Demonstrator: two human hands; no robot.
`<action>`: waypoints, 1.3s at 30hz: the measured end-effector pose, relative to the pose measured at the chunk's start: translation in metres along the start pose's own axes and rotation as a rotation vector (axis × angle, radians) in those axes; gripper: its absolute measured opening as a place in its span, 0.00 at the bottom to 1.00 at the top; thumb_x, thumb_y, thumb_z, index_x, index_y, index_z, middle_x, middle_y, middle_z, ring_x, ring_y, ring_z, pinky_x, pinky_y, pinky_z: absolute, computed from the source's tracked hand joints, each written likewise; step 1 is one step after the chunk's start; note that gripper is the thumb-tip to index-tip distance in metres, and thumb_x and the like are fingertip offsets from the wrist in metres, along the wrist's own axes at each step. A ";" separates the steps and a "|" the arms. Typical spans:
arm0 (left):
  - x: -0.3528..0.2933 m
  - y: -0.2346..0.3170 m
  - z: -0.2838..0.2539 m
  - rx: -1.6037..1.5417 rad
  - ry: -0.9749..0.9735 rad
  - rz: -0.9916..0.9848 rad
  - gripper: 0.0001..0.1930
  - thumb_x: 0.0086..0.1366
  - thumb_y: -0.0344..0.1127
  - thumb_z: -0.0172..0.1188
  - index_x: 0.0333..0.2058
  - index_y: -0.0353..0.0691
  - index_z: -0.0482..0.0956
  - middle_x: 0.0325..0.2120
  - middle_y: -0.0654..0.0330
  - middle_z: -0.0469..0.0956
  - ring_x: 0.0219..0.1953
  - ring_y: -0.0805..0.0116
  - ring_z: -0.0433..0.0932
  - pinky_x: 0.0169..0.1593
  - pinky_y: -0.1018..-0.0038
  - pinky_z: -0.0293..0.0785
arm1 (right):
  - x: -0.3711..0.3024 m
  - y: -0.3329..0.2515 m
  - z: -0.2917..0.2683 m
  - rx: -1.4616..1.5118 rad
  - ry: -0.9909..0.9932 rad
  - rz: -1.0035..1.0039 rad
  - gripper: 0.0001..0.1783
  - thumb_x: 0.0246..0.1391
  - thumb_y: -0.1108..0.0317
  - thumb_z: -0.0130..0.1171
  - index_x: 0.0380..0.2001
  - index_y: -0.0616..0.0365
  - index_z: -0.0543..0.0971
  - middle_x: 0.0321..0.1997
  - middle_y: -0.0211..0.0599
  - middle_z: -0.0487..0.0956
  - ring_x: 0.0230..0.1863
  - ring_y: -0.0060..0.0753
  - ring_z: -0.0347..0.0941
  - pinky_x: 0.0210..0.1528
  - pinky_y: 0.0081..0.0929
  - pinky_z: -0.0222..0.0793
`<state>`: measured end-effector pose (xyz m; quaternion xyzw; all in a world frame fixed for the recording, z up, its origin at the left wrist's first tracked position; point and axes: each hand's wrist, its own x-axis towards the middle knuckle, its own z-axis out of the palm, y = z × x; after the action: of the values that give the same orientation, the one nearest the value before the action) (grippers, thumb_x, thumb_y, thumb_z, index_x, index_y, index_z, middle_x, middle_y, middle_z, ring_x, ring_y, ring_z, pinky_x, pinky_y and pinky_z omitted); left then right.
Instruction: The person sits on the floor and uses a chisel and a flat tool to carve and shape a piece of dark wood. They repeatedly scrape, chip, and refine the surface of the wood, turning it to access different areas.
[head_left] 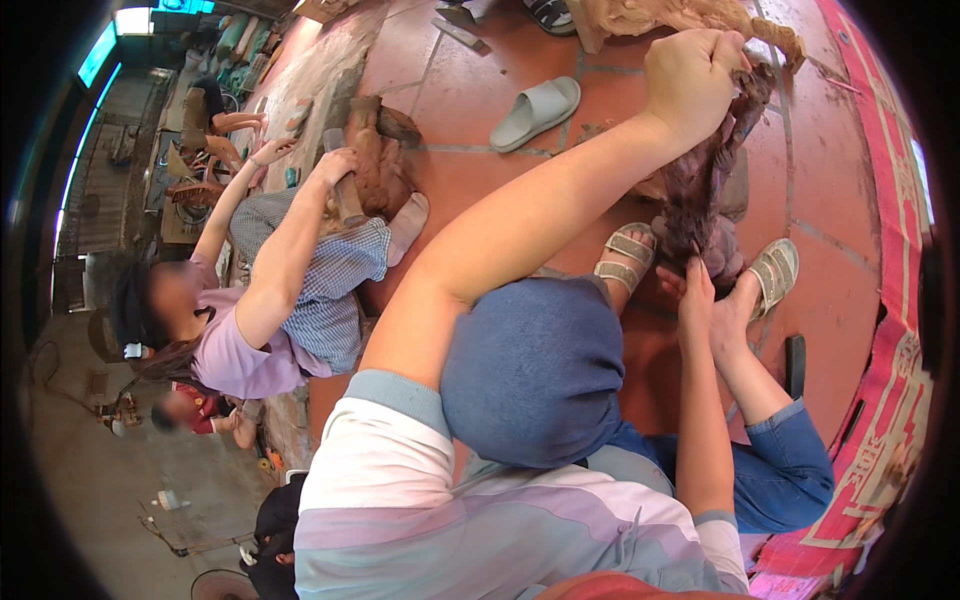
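Observation:
A dark brown wood carving [705, 185], knobbly and irregular, stands between my feet on the tiled floor. At its far upper end is my left hand [692, 85], closed in a fist against the wood. What lies inside that fist is hidden. My right hand [692, 288] is at the carving's near lower end, its fingers pressed to the wood as if gripping it. Behind the carving shows part of a rounded brown block [735, 185]. My dark blue-covered knee [535, 370] rises between my arms.
To the left, a seated person [250, 300] holds a tool against a reddish-brown wood piece [378, 165]. A grey slipper [537, 113] lies ahead. A large pale wood piece [680, 15] stands at the far edge. A red patterned mat [890, 400] runs along the right.

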<state>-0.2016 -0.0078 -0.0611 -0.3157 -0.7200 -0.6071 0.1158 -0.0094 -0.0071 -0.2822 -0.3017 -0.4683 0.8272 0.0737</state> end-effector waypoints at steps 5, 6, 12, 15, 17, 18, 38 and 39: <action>0.008 -0.023 0.007 0.265 -0.051 0.275 0.14 0.64 0.38 0.52 0.25 0.37 0.82 0.23 0.54 0.80 0.28 0.63 0.79 0.34 0.71 0.72 | 0.005 0.001 -0.003 0.024 -0.021 0.019 0.27 0.64 0.53 0.43 0.57 0.63 0.65 0.51 0.39 0.73 0.39 0.32 0.79 0.32 0.16 0.72; 0.009 0.000 -0.001 0.091 -0.246 -0.076 0.10 0.67 0.37 0.49 0.33 0.42 0.78 0.24 0.60 0.77 0.25 0.67 0.74 0.34 0.72 0.72 | 0.000 -0.001 -0.008 0.006 0.002 -0.047 0.27 0.64 0.54 0.43 0.57 0.64 0.65 0.49 0.39 0.74 0.38 0.33 0.79 0.32 0.18 0.73; 0.008 -0.021 -0.011 -0.067 -0.141 -0.039 0.12 0.66 0.34 0.48 0.32 0.34 0.79 0.26 0.62 0.78 0.27 0.74 0.75 0.31 0.80 0.70 | 0.014 0.009 0.008 0.112 -0.059 -0.077 0.18 0.64 0.56 0.44 0.42 0.59 0.73 0.39 0.31 0.76 0.32 0.23 0.75 0.31 0.17 0.68; 0.008 -0.011 -0.015 0.045 -0.145 -0.034 0.10 0.63 0.25 0.46 0.36 0.34 0.78 0.29 0.60 0.79 0.29 0.74 0.76 0.32 0.79 0.71 | -0.009 -0.001 0.005 0.144 0.003 -0.022 0.19 0.64 0.53 0.44 0.42 0.59 0.73 0.37 0.30 0.76 0.33 0.22 0.74 0.32 0.16 0.68; 0.010 -0.013 -0.010 0.095 -0.181 -0.037 0.11 0.64 0.26 0.46 0.38 0.32 0.78 0.31 0.60 0.79 0.32 0.74 0.76 0.36 0.79 0.71 | 0.019 0.021 -0.004 0.043 -0.038 -0.096 0.19 0.64 0.53 0.44 0.44 0.58 0.73 0.38 0.30 0.75 0.33 0.21 0.74 0.32 0.17 0.68; 0.009 -0.009 -0.011 0.106 -0.183 -0.062 0.11 0.65 0.26 0.47 0.40 0.31 0.78 0.32 0.60 0.79 0.34 0.74 0.76 0.39 0.79 0.72 | 0.027 0.018 0.001 -0.016 -0.075 -0.128 0.19 0.64 0.54 0.44 0.44 0.58 0.73 0.38 0.30 0.75 0.33 0.21 0.74 0.32 0.17 0.68; 0.006 -0.017 -0.014 0.089 -0.191 0.017 0.13 0.67 0.36 0.49 0.42 0.33 0.78 0.33 0.62 0.79 0.32 0.76 0.75 0.37 0.80 0.70 | 0.010 0.011 0.011 0.161 0.034 -0.109 0.17 0.63 0.57 0.45 0.35 0.59 0.75 0.30 0.26 0.76 0.30 0.18 0.71 0.31 0.19 0.67; 0.004 -0.010 -0.012 0.097 -0.194 -0.029 0.13 0.67 0.34 0.50 0.44 0.33 0.77 0.34 0.62 0.78 0.34 0.77 0.74 0.39 0.81 0.69 | 0.004 0.007 0.012 0.169 0.047 -0.102 0.17 0.63 0.56 0.45 0.34 0.59 0.75 0.30 0.26 0.75 0.30 0.18 0.71 0.31 0.19 0.67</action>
<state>-0.2132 -0.0188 -0.0639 -0.3565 -0.7607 -0.5399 0.0521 -0.0178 -0.0182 -0.2852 -0.2893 -0.4097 0.8517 0.1519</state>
